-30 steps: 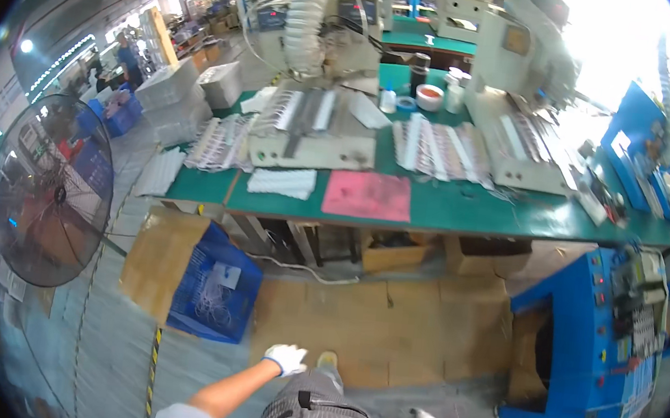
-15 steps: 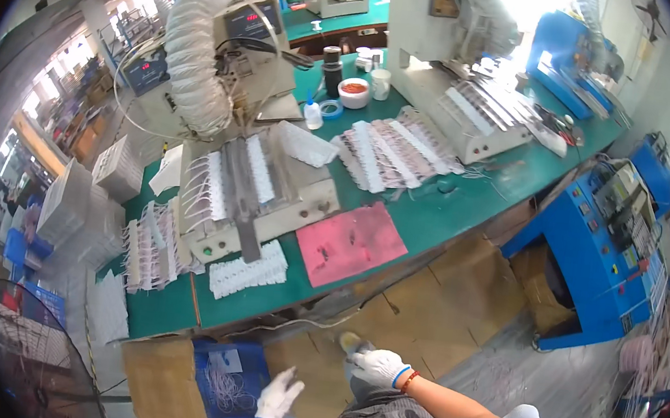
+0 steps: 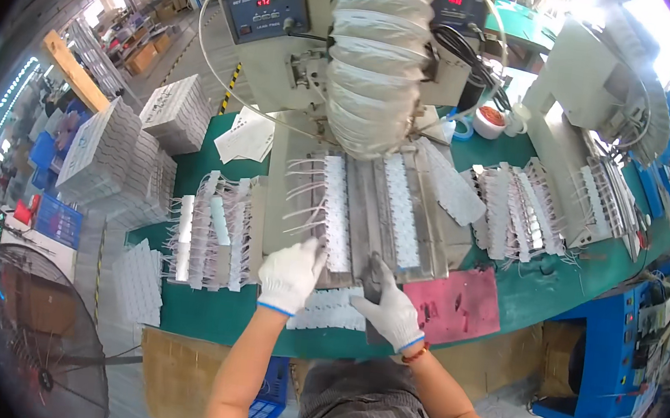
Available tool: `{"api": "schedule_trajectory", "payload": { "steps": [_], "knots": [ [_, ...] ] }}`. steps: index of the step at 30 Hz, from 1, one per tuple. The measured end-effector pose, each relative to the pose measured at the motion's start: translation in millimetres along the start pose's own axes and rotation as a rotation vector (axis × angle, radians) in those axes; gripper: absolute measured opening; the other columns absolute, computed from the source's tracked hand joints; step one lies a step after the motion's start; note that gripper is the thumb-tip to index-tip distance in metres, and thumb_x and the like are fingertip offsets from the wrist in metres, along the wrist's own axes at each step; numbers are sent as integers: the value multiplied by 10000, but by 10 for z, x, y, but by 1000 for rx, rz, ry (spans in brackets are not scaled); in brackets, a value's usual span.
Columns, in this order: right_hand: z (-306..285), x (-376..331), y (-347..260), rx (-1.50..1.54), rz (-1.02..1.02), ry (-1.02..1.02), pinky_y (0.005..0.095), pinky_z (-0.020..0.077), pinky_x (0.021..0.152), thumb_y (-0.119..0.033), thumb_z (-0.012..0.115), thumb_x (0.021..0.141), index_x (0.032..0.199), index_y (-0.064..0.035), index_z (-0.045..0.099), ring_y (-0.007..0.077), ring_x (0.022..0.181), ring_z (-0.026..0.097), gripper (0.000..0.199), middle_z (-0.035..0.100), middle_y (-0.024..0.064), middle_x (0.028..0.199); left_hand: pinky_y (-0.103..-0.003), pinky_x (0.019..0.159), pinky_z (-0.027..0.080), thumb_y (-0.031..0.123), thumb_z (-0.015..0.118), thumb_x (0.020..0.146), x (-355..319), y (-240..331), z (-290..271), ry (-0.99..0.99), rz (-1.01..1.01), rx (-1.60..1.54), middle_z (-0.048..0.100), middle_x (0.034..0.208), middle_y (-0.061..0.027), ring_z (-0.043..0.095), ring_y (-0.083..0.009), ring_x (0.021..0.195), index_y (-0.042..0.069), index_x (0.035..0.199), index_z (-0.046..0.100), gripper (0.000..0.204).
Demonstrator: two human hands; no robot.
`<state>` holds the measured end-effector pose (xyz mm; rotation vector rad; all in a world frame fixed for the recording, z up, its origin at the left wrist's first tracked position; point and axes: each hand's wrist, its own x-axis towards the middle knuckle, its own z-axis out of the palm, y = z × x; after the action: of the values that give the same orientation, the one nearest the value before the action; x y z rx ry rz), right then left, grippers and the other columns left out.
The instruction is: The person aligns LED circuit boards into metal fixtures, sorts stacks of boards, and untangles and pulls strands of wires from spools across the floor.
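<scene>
Counts on the green bench, head view

Two gloved hands: left hand (image 3: 289,276), right hand (image 3: 392,310). One ribbed exhaust hose (image 3: 377,58). Two grey control boxes with red readouts (image 3: 267,13) (image 3: 455,0). One pink mat (image 3: 456,303). One red-filled round tub (image 3: 489,121). One floor fan (image 3: 20,331). White component strips: too many to count.
</scene>
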<state>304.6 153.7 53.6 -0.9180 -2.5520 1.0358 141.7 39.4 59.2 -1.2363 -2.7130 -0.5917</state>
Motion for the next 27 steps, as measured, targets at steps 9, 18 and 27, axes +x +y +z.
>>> {"api": "schedule_trajectory", "payload": {
  "steps": [9, 18, 27],
  "knots": [
    [778, -324, -556, 258, 117, -24, 367, 421, 947, -355, 683, 720, 1431, -171, 282, 369, 1091, 563, 837, 583, 212, 1182, -437, 1010, 353, 314, 542, 885, 110, -432, -122, 266, 387, -553, 439, 1319, -247, 428, -427, 1216, -4, 1367, 330, 615],
    [382, -778, 590, 1865, -68, 277, 214, 326, 349, -191, 553, 812, 1013, -79, 435, 84, 418, 406, 258, 421, -1, 589, -491, 1021, 324, 250, 601, 804, 489, -357, 262, 382, 457, -128, 508, 1185, -190, 444, -352, 1163, 68, 1176, 567, 416],
    [-325, -669, 2046, -521, 666, -126, 409, 445, 611, -306, 545, 846, 977, -81, 592, 305, 699, 560, 264, 577, 128, 812, -423, 965, 346, 341, 571, 815, 636, 98, 224, 112, 699, 100, 539, 894, -57, 498, -236, 905, 124, 1162, 587, 409]
  ]
}}
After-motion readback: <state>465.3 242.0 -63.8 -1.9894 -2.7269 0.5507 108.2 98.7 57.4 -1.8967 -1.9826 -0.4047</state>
